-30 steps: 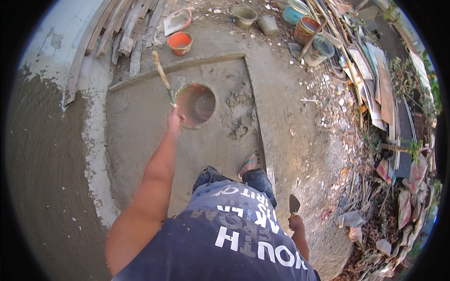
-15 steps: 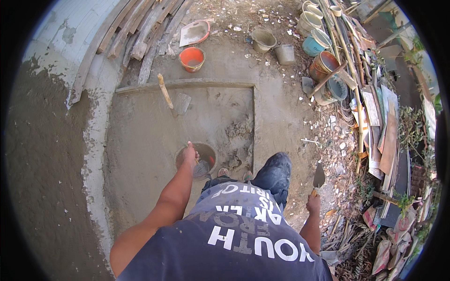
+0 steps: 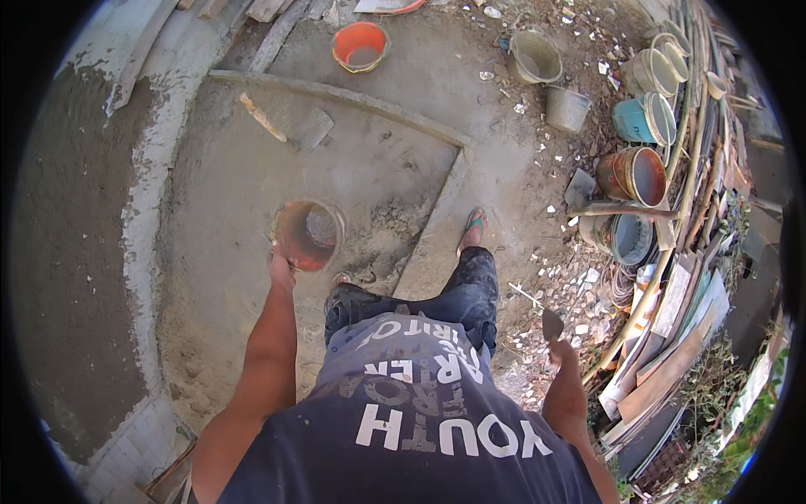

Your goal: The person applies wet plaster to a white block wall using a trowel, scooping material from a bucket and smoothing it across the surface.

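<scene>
1. Left hand (image 3: 283,269): closed, gripping the red bucket (image 3: 300,259) at the near-left part of its mouth. Whether the fingers hold the rim itself or a handle cannot be told.
2. Red bucket: located over the cement bed (image 3: 214,193), well inside the far edge and left of the right edge. The mouth faces the viewer; grey residue shows inside. Contact between its base and the bed cannot be confirmed.
3. Right hand (image 3: 563,356): closed around the handle of a small trowel (image 3: 552,325). The blade points away from the person. Hand and trowel are outside the right edge of the bed, with white rubble (image 3: 579,294) behind them.
4. Cement bed: a raised border (image 3: 369,104) runs along the far edge and meets the right edge at the far right corner. Rough mortar (image 3: 395,220) lies near the right edge.
5. Far left part of the bed: a length of wood (image 3: 263,118) lies at an angle just beside a flat grey piece (image 3: 313,130).
6. Beyond the far edge: an orange bucket (image 3: 360,48) stands upright.
7. Outside the right edge: a turquoise bucket (image 3: 638,118) stands near long poles (image 3: 693,143).
8. Feet: the right foot (image 3: 473,233) is outside the right edge; the left foot (image 3: 340,279) is inside it.
</scene>
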A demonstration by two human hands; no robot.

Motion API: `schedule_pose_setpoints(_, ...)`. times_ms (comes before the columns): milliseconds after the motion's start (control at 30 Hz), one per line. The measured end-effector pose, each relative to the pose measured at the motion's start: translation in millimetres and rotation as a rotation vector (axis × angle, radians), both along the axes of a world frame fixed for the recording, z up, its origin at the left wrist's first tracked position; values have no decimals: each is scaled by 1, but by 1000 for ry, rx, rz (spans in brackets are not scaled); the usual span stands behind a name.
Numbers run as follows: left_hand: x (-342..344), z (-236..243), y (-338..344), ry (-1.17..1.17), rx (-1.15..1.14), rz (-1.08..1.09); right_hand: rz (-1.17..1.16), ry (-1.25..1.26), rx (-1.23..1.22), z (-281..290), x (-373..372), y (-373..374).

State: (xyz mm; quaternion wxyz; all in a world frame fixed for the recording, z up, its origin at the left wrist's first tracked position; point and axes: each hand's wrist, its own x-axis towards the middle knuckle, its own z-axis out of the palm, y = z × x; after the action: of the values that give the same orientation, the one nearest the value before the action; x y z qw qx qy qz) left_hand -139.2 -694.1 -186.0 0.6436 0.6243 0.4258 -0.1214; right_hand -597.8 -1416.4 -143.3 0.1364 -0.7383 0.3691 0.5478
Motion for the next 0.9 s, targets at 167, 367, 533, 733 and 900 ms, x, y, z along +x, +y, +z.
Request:
schedule_pose_setpoints(167,19,61,-126,-14,167,175,31,-658,-112,91,274,-122)
schedule_pose_setpoints(367,95,23,-217,101,-164,198,-222,-987,3,186,388,-138)
schedule_pose_setpoints(533,122,21,-299,153,-169,145,-124,-806,-113,132,321,-145)
schedule_pose_setpoints(733,82,-13,-393,109,-409,-55,-212,-285,-202,104,142,-137)
schedule_pose_setpoints(900,45,-6,-484,200,-379,-140,-46,27,-157,130,65,-152)
